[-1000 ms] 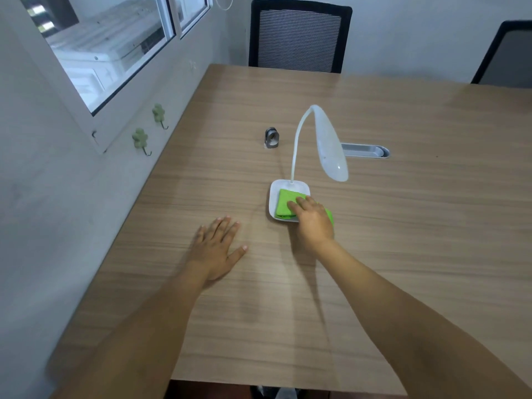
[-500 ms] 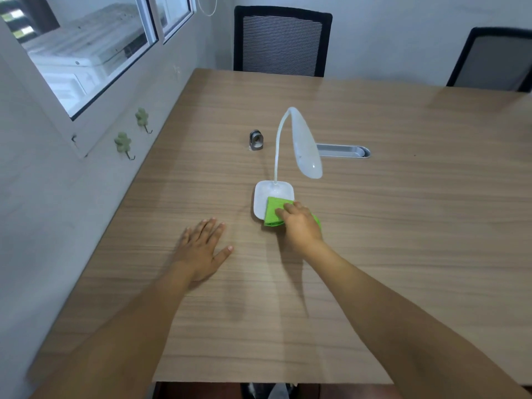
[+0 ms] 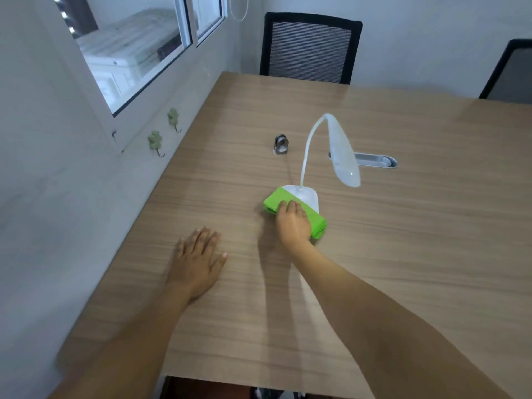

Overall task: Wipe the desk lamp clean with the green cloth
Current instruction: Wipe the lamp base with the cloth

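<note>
A white desk lamp (image 3: 344, 152) with a bent gooseneck stands mid-table, its head drooping to the right. Its flat white base (image 3: 309, 197) is largely covered by a folded green cloth (image 3: 277, 198). My right hand (image 3: 293, 223) presses down on the cloth with fingers curled over it, on the near side of the base. My left hand (image 3: 198, 260) lies flat on the wooden table (image 3: 417, 240), palm down, fingers spread, well to the left of the lamp and holding nothing.
A small metal clip-like object (image 3: 280, 144) sits behind the lamp to the left. A grey cable slot (image 3: 374, 160) is set in the table behind the lamp head. Two black chairs (image 3: 309, 48) stand at the far edge. The wall with hooks (image 3: 157, 142) borders the left.
My right hand has slid the green cloth leftward over the lamp base, so more of the base's left side is covered. My left hand stays flat on the table.
</note>
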{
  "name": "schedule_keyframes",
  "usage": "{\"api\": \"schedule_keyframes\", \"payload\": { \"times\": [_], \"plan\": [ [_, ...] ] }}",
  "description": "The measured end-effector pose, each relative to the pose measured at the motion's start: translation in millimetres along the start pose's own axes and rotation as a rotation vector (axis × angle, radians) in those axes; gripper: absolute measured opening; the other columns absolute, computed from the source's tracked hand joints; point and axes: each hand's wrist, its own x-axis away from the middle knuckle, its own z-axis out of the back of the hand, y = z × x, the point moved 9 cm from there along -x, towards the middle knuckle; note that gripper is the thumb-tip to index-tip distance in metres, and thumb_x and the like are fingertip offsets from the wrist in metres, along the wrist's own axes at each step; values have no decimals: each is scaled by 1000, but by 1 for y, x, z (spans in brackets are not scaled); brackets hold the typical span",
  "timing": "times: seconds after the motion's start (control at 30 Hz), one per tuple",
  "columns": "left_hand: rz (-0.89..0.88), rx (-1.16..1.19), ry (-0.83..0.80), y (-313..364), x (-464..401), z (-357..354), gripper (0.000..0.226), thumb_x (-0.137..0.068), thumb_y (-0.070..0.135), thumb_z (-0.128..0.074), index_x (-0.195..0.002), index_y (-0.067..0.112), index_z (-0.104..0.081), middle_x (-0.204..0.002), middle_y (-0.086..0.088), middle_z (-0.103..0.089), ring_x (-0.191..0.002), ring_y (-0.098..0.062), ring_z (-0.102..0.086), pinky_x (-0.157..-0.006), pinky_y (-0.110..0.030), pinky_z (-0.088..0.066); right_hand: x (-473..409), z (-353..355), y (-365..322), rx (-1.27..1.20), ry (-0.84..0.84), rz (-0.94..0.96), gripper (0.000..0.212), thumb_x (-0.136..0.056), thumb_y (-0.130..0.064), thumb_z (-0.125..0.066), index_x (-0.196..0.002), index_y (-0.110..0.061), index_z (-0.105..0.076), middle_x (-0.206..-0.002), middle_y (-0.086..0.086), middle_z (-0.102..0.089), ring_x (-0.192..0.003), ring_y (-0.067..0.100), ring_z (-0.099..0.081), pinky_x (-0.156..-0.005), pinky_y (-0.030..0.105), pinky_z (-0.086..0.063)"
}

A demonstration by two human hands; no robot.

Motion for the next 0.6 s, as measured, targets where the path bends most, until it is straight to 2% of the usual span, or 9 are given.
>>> {"api": "schedule_keyframes", "payload": {
  "times": [0.07,0.13,0.17,0.23,0.3,0.4,0.43,0.5,0.6],
  "plan": [
    [5,3,21,-2,0,-2,67,-90,58,-14,-151,32,-15,-163,5,-10,-150,-15,-5,-120,-44,-6,7,-2,-22,48,24,51,35,-34,-24,-92,-61,-9,-77,-51,7,-72,-50,15,-71,-44,17,-54],
    [8,7,35,-4,1,-3,69,-87,58,-12,-151,32,-16,-163,5,-11,-150,-15,-6,-120,-44,-6,15,-1,-44,26,2,122,32,-34,-25,-89,-57,-9,-74,-46,4,-69,-44,12,-67,-40,15,-50],
    [8,13,44,-4,2,-3,69,-87,59,-10,-151,32,-17,-163,5,-11,-150,-15,-6,-120,-44,-6,16,2,-49,38,-16,142,27,-44,-23,-86,-64,-9,-74,-54,5,-71,-51,15,-70,-45,18,-52],
    [5,26,70,-5,3,-1,73,-85,60,-6,-150,31,-20,-162,5,-14,-150,-15,-8,-120,-44,-7,5,3,-55,-26,-72,161,21,-78,-6,-61,-98,-1,-65,-93,17,-72,-87,30,-69,-72,34,-55],
    [1,39,88,-4,3,1,76,-82,61,-4,-149,31,-23,-162,5,-18,-150,-15,-11,-119,-44,-8,-11,3,-48,-53,-54,146,30,-88,6,-39,-116,6,-51,-116,26,-60,-108,37,-58,-88,45,-47],
    [-6,44,109,-3,2,1,74,-84,61,-8,-149,31,-26,-161,3,-22,-149,-17,-14,-119,-45,-10,-26,26,-16,52,78,-27,19,-72,-11,-72,-89,-2,-71,-87,17,-75,-85,25,-71,-74,29,-56],
    [-4,38,113,-4,2,1,73,-84,61,-8,-149,31,-27,-160,3,-22,-149,-17,-15,-119,-46,-11,-27,27,-9,67,90,-59,20,-72,-13,-72,-89,-2,-71,-87,17,-75,-86,24,-71,-74,29,-56],
    [1,41,121,-5,2,1,72,-85,60,-9,-148,31,-27,-160,3,-24,-149,-17,-16,-119,-46,-11,-28,-2,-15,-33,-90,14,26,-92,-3,-45,-114,5,-56,-116,24,-63,-112,31,-59,-92,40,-48],
    [-3,46,140,-4,2,2,70,-86,58,-13,-147,29,-31,-158,2,-28,-148,-18,-20,-118,-47,-12,-23,-14,-36,-79,-122,136,30,-94,2,-35,-121,4,-48,-124,23,-58,-116,35,-55,-92,44,-46]
  ]
}}
